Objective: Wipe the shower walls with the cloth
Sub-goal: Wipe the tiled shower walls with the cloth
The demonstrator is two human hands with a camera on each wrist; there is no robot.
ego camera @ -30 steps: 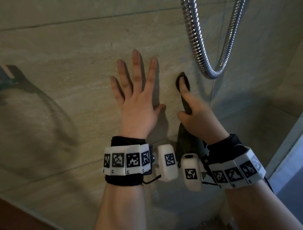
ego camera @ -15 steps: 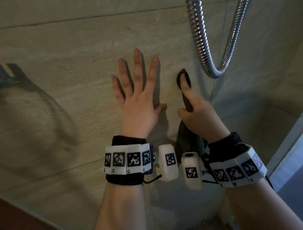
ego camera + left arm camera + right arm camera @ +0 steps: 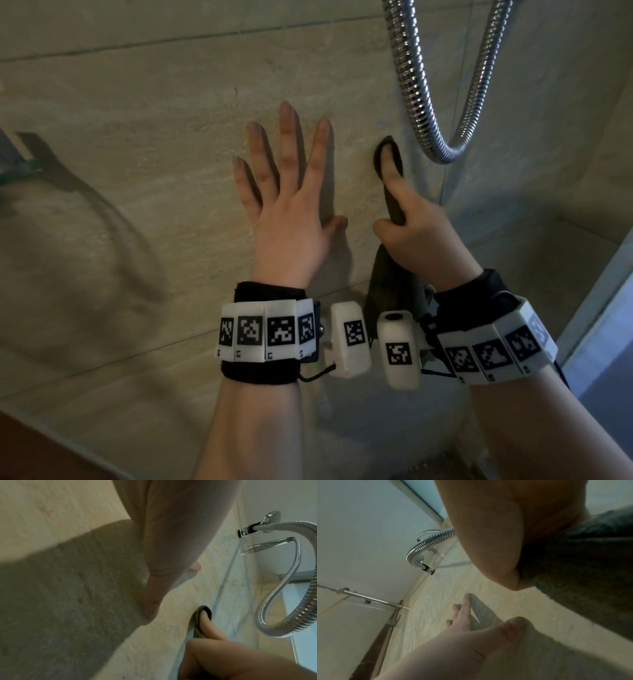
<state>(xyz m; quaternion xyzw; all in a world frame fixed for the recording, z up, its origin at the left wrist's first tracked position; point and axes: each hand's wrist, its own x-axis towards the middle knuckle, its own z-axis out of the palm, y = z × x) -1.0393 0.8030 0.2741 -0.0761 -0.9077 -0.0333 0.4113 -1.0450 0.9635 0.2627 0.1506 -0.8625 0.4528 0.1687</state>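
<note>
Since a moment ago almost nothing moves: the right hand (image 3: 416, 236) still pins the cloth (image 3: 390, 161) under one finger, left hand (image 3: 287, 219) fingers spread flat on the wall (image 3: 137, 102), so wiping looks stalled.

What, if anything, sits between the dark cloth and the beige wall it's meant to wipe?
Nothing visible does. The right hand already pushes the dark cloth against the beige tiled wall with one outstretched finger. Just to its right the ribbed metal shower hose hangs in a loop and could block strokes that way. The left hand lies flat alongside.
</note>
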